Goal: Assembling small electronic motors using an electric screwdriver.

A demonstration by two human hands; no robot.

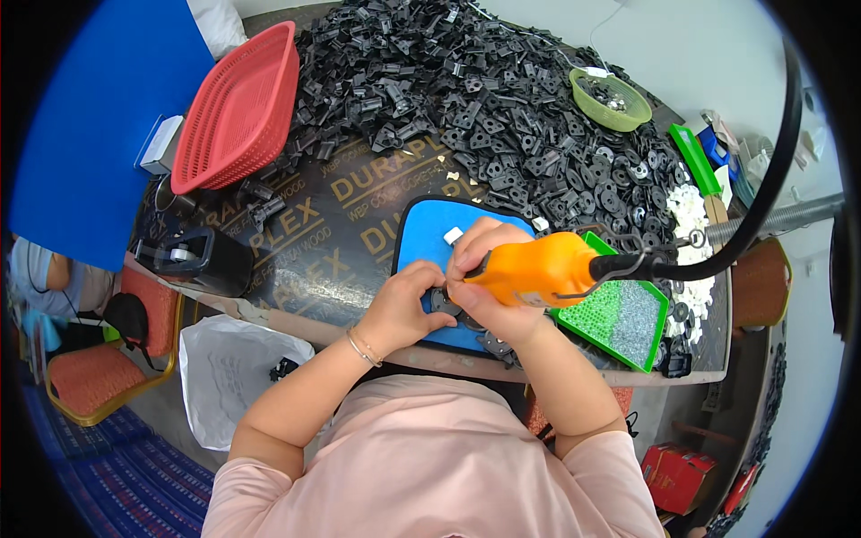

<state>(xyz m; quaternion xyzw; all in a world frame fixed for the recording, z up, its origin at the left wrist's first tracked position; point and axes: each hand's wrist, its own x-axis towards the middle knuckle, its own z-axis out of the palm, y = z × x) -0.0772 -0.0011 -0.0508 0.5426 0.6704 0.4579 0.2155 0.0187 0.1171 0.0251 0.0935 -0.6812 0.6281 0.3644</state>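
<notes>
Pink-sleeved forearms rise from the lower edge to a blue mat on the bench.

Right hand: fingers wrapped tight round an orange powered screwdriver, its nose pointing down at the mat just below the fingertips; a black cable runs off to the right.

Left hand: fingers curled and pressing on a small black plastic part, touching the right fingertips. How firmly it is pinched cannot be told.

Beside the right knuckles: green tray of small fasteners. Beyond both sets of fingertips: large heap of black parts, green bowl, white pieces. Well left of the left fingers: red basket, tape dispenser, white bag.

Risk, as judged: the left fingertips sit right against the tool nose, so a slipping bit could nick them; a loosely held part might spin or tilt, seating the screw crooked.
</notes>
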